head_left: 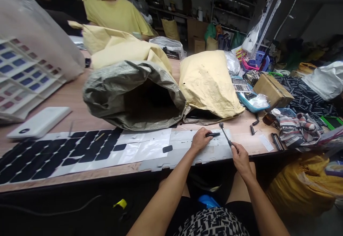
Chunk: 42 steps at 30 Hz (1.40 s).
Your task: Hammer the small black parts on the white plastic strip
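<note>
My left hand (200, 139) is closed on a slim black part (213, 134), whose end sticks out past the fingers to the right. The part is held low over a grey sheet (184, 148) at the table's front edge. In my right hand (241, 155), the fingers are wrapped round the handle of a slim metal tool with a small round head (226, 133). The tool tilts up and left, its head just beyond the black part. I cannot make out the tool's exact kind. Left of my hands, one flat black rounded piece (167, 149) lies on the sheet.
Rows of flat black pieces (50, 157) lie at left, near a white box (39, 122). An open grey sack (134, 96) and a yellow sack (209, 84) stand ahead. Cloth (300, 130), a carton (273, 89) and black coiled parts are at right. A person in yellow (115, 16) is opposite.
</note>
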Each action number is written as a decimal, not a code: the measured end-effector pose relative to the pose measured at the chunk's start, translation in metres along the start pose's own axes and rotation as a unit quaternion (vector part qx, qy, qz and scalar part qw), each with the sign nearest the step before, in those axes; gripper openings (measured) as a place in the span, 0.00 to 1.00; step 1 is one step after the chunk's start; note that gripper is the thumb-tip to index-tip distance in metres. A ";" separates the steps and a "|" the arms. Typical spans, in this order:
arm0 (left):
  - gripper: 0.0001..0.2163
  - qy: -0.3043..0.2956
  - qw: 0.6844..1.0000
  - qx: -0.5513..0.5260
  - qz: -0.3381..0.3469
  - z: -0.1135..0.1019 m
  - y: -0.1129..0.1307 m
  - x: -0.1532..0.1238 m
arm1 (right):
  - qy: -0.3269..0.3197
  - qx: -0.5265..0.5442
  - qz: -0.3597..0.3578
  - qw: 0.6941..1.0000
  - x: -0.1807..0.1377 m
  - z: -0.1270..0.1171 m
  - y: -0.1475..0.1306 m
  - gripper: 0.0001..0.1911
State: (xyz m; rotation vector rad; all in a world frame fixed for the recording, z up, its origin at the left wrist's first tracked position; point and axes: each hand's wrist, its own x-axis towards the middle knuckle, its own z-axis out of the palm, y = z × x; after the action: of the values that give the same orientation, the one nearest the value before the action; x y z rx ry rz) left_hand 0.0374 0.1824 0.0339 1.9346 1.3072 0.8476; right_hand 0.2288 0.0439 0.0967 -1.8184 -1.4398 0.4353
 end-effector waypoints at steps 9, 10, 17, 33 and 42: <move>0.07 0.004 1.000 -0.014 -0.014 -0.003 0.008 -0.001 | -0.036 0.054 0.023 0.998 -0.019 0.010 -0.007 0.19; 0.08 0.002 1.000 -0.014 -0.013 -0.003 0.008 -0.001 | -0.034 0.059 0.027 0.997 -0.018 0.010 -0.008 0.19; 0.08 0.011 1.000 -0.013 -0.022 -0.002 0.007 0.001 | -0.036 0.077 0.027 0.996 -0.019 0.016 -0.019 0.20; 0.08 0.001 1.000 0.002 0.012 -0.004 0.007 0.000 | 0.076 -0.248 -0.016 0.966 0.039 0.017 0.018 0.17; 0.15 0.015 0.999 0.022 0.024 -0.001 0.004 -0.002 | 0.100 -0.391 -0.077 0.912 0.039 0.033 0.024 0.16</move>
State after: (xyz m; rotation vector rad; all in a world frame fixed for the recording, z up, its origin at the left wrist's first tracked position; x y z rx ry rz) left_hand 0.0381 0.1793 0.0375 2.0022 1.3119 0.8803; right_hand 0.2343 0.0903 0.0650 -2.2329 -1.7276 -0.4780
